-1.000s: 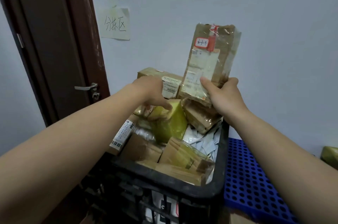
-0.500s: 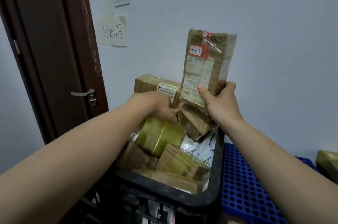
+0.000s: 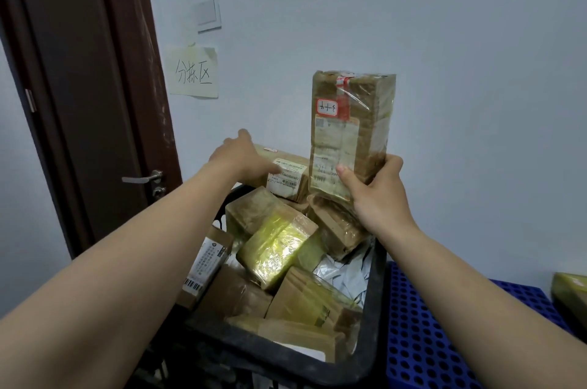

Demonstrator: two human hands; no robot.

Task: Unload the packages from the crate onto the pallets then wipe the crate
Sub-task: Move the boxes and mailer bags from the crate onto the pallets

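Head view, single moment.

Right hand (image 3: 378,198) is gripping a tall package (image 3: 352,128) by its lower end, thumb pressing on the front label and fingers wrapping round the right side. The package is standing upright in the air, above the far right part of the crate (image 3: 378,309), brown and wrapped in clear tape, with a red-edged sticker near the top (handwriting on it not readable).

Left hand (image 3: 241,156) is resting on a cardboard box (image 3: 287,177) that is sitting at the far edge of the crate. Its fingers are spreading fairly straight across the box top and the thumb is lying near the white label. I am not seeing a closed grasp.

The crate is black and is holding many packages in a loose heap. A yellow-taped package (image 3: 279,248) is lying tilted near the middle. White bags (image 3: 346,274) are showing along the right wall.

A blue pallet (image 3: 422,325) is sitting just beside the crate on the right. One greenish package (image 3: 571,296) is lying on it at the frame edge.

Background: a dark door (image 3: 79,102) with a metal handle (image 3: 143,179) is standing at left, and a paper note (image 3: 193,72) is hanging on the wall under a switch (image 3: 208,13)
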